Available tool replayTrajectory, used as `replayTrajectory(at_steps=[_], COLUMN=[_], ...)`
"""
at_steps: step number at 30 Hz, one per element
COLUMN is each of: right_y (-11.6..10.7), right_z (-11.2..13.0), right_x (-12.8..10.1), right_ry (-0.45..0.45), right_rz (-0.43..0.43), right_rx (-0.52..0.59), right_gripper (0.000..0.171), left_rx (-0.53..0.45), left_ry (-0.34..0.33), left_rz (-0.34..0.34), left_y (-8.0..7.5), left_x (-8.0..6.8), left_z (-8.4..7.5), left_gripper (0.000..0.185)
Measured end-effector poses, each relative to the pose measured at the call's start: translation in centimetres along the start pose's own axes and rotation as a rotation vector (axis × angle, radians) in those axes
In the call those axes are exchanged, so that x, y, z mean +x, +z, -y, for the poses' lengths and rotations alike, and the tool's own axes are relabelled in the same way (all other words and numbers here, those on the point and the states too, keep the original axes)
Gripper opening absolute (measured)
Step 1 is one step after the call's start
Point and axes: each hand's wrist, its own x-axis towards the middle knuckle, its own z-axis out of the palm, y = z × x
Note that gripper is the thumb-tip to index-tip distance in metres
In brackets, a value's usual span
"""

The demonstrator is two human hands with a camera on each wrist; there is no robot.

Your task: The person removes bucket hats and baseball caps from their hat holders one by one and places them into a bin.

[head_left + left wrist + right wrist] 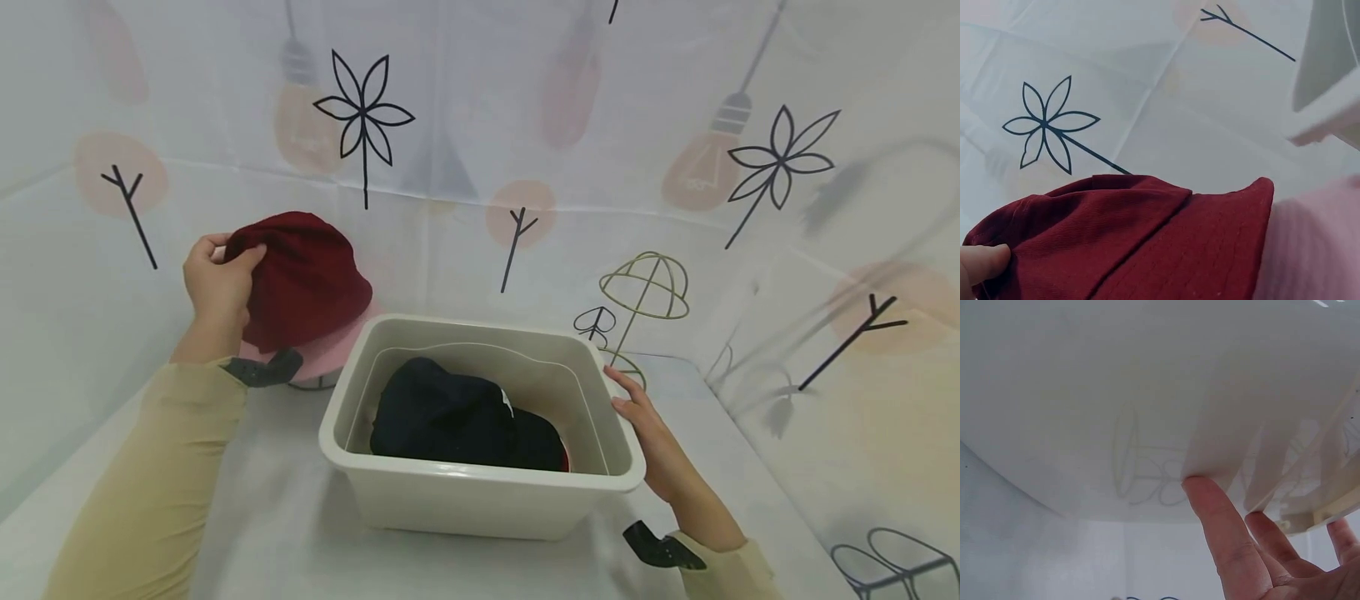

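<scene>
The left hand [217, 287] pinched the dark red hat [307, 279] over a pink hat [337, 350] left of the bin [480, 492]; the right hand [648, 429], fingers straight, steadied its rim; a hasty tug could drag both hats down.

Left hand [217, 287] raised on an outstretched arm, fingers [982, 262] curled in a pinch; right hand [648, 433] lower, fingers [1222, 537] straight and extended forward.

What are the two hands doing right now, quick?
Left hand: grips the dark red hat.
Right hand: open, straight fingers resting against the tub rim.
</scene>
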Motion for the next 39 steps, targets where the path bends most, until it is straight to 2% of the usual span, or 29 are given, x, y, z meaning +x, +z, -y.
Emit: replayTrajectory(at_steps=[10, 18, 24, 29, 39], right_y=[0.1, 0.2, 0.3, 0.2, 0.1], right_z=[0.1, 0.1, 0.1, 0.1, 0.0], right_x=[0.1, 0.1, 0.0, -0.1, 0.0], right_ry=[0.001, 0.005, 0.022, 0.027, 0.024], right_rz=[0.003, 0.003, -0.003, -0.011, -0.017], right_rx=[0.002, -0.011, -0.001, -0.001, 0.001], right_gripper=[0.051, 0.051, 0.051, 0.05, 0.051], left_rx=[-0.101, -0.183, -0.305, -0.389, -0.446], left_ry=[0.029, 0.059, 0.072, 0.073, 0.115], left_rz=[-0.016, 0.002, 0.057, 0.114, 0.302], left_y=[0.2, 0.3, 0.0, 0.4, 1.6], left_x=[0.1, -0.6, -1.4, -2.2, -5.1], left_z=[-2.6, -3.8, -4.9, -6.1, -7.4], left_gripper=[0.024, 0.026, 0.029, 0.031, 0.029])
